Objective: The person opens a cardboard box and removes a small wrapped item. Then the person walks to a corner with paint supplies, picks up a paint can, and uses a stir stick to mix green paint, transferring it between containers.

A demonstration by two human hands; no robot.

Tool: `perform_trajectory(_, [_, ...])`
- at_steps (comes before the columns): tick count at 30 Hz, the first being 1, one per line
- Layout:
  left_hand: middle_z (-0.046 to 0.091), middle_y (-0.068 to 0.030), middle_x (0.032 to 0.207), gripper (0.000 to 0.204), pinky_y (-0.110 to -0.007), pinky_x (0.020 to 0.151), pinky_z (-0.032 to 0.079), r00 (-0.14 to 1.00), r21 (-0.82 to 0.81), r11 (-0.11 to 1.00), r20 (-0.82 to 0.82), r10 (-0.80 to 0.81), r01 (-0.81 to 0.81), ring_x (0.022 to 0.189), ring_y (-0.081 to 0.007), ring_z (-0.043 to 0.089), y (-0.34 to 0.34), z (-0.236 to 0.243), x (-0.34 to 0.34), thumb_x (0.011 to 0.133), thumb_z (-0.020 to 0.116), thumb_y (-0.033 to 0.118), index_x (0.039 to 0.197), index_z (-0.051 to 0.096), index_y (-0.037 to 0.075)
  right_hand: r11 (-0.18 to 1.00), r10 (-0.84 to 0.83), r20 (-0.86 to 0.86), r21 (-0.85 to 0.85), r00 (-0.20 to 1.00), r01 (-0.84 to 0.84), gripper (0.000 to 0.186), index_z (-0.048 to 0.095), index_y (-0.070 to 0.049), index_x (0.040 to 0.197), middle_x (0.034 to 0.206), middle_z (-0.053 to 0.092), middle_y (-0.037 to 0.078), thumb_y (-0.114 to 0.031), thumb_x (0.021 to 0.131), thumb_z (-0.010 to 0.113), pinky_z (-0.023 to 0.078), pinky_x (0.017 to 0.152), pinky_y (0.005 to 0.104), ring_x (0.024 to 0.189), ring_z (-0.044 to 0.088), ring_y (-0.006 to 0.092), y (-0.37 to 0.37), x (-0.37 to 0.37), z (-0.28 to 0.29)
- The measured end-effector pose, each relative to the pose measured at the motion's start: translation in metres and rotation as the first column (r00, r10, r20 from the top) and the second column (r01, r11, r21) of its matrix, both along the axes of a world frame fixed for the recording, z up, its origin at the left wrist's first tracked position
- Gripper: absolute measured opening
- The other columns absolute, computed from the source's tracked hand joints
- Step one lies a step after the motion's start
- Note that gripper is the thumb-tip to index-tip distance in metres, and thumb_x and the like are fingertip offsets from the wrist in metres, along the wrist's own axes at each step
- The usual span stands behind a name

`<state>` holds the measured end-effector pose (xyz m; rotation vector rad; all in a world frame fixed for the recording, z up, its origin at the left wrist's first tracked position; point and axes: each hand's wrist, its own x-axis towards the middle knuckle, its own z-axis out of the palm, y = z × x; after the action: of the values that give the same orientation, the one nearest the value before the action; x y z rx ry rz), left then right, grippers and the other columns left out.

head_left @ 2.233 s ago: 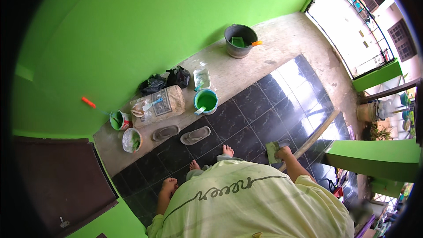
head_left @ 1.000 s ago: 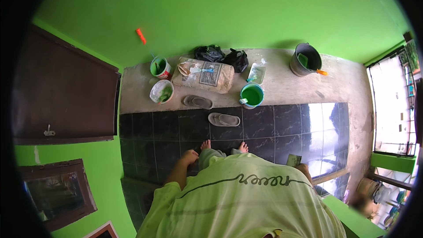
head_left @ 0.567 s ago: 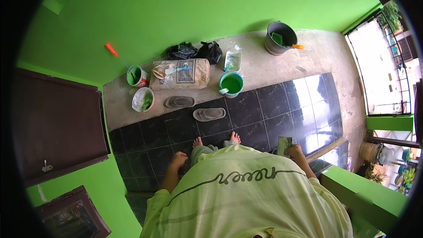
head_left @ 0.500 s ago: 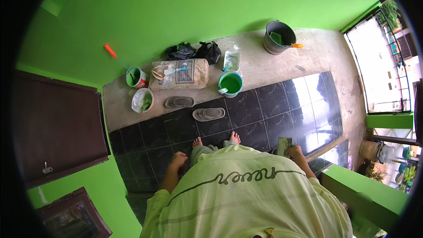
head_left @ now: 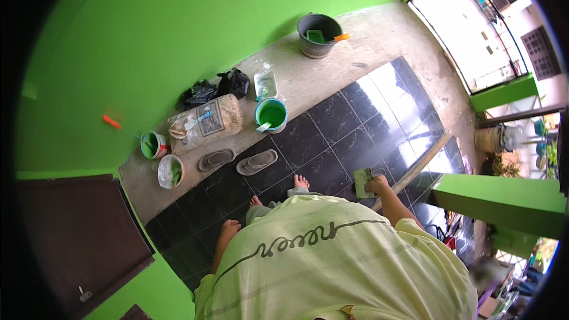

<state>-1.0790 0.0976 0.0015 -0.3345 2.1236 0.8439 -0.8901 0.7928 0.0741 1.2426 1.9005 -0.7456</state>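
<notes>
My right hand (head_left: 377, 184) grips a flat, green-stained trowel (head_left: 361, 183) out beside my right hip, above the black tiled floor (head_left: 332, 142). A long pale wooden pole (head_left: 432, 154) runs diagonally behind it. My left hand (head_left: 231, 227) hangs by my left hip with curled fingers; whatever they may hold is hidden. Ahead of my bare feet (head_left: 300, 183) lie two grey sandals (head_left: 256, 162). Beyond them stand a tub of green paint (head_left: 271, 115), a smeared white tub (head_left: 170, 172) and a smaller paint can (head_left: 154, 145).
Along the green wall (head_left: 178, 24) are a paper sack (head_left: 204, 123), black bags (head_left: 233, 82), a white tray (head_left: 265, 85), a dark bucket (head_left: 319, 41) and an orange-handled roller (head_left: 111, 122). A brown door (head_left: 71, 231) is left, a metal gate (head_left: 450, 18) upper right, a green ledge (head_left: 498, 195) right.
Since half a second ago the view has rotated, raising the scene's right side, much as it was about two seconds ago. The trowel is still in my right hand.
</notes>
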Motion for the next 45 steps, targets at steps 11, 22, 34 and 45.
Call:
perform_trajectory(11, [0.074, -0.0122, 0.101, 0.030, -0.035, 0.078, 0.060, 0.962, -0.015, 0.963, 0.041, -0.269, 0.270, 0.086, -0.0203, 0.072, 0.034, 0.003, -0.071, 0.087, 0.079, 0.012, 0.113, 0.070, -0.001, 0.955, 0.260, -0.048, 0.164, 0.964, -0.249, 0.034, 0.078, -0.006, 0.099, 0.089, 0.077, 0.011, -0.036, 0.086, 0.071, 0.063, 0.070, 0.0353, 0.075, 0.077, 0.0242, -0.014, 0.067, 0.001])
perform_trajectory(22, [0.073, -0.0125, 0.106, 0.029, -0.033, 0.079, 0.059, 0.944, 0.154, 0.936, 0.044, -0.326, 0.316, 0.088, -0.0195, 0.072, 0.023, 0.027, -0.150, 0.091, 0.078, 0.011, 0.115, 0.069, -0.001, 0.935, 0.282, 0.140, 0.181, 0.949, -0.305, 0.032, 0.082, -0.018, 0.099, 0.102, 0.078, 0.005, -0.044, 0.089, 0.065, 0.059, 0.083, 0.0387, 0.097, 0.075, 0.0274, -0.141, 0.178, -0.035])
perform_trajectory(34, [0.073, -0.0114, 0.109, 0.032, -0.034, 0.081, 0.059, 0.855, -0.063, 0.853, 0.054, -0.515, 0.518, 0.091, -0.0188, 0.072, -0.133, 0.000, -0.119, 0.091, 0.078, 0.012, 0.118, 0.069, -0.001, 0.853, 0.507, 0.100, 0.081, 0.856, -0.515, 0.033, 0.083, -0.019, 0.097, 0.104, 0.078, 0.005, -0.045, 0.091, 0.062, 0.058, 0.083, 0.0399, 0.098, 0.074, 0.0255, -0.309, 0.171, -0.056])
perform_trajectory(45, [0.074, -0.0110, 0.110, 0.032, -0.034, 0.083, 0.058, 0.861, -0.012, 0.864, 0.093, -0.500, 0.503, 0.094, -0.0190, 0.071, -0.151, -0.013, -0.114, 0.091, 0.078, 0.013, 0.118, 0.069, -0.001, 0.901, 0.385, 0.112, 0.171, 0.916, -0.400, 0.028, 0.082, -0.019, 0.098, 0.104, 0.078, 0.005, -0.037, 0.088, 0.065, 0.059, 0.084, 0.0390, 0.099, 0.074, 0.0259, -0.309, 0.177, -0.046])
